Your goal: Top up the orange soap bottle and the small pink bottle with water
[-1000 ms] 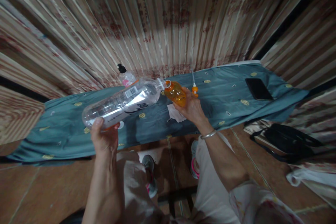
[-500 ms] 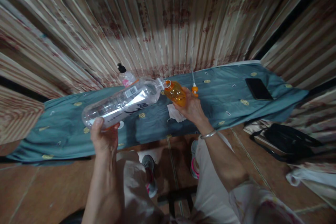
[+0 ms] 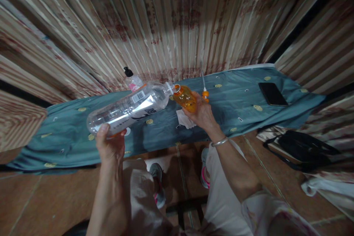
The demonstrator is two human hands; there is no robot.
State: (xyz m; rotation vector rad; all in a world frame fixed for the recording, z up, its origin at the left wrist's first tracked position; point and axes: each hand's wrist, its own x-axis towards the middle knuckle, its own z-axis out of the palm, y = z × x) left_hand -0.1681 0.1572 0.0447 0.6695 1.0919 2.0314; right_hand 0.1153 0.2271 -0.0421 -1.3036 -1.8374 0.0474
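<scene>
Nothing has plainly moved since half a second ago: your two hands and both bottles sit where they did. Your left hand [image 3: 110, 145] grips the clear bottle [image 3: 131, 112] near its base, thumb on the near side, leaving the neck free; the bottle leans low, probably so its mouth stays lined up with the other one. Your right hand [image 3: 204, 113] is wrapped round the amber bottle [image 3: 183, 97], which tilts toward the clear neck, likely to steady that meeting point; the mouths meet above the teal cloth [image 3: 238, 92], but you can't tell whether one lies inside the other. Count two bottles held, one per hand; one black-topped pump bottle [image 3: 135, 82] behind the clear one; one orange pump head [image 3: 205, 94] beyond your right fingers; one pale paper [image 3: 184, 119]; one dark phone [image 3: 273, 94].
</scene>
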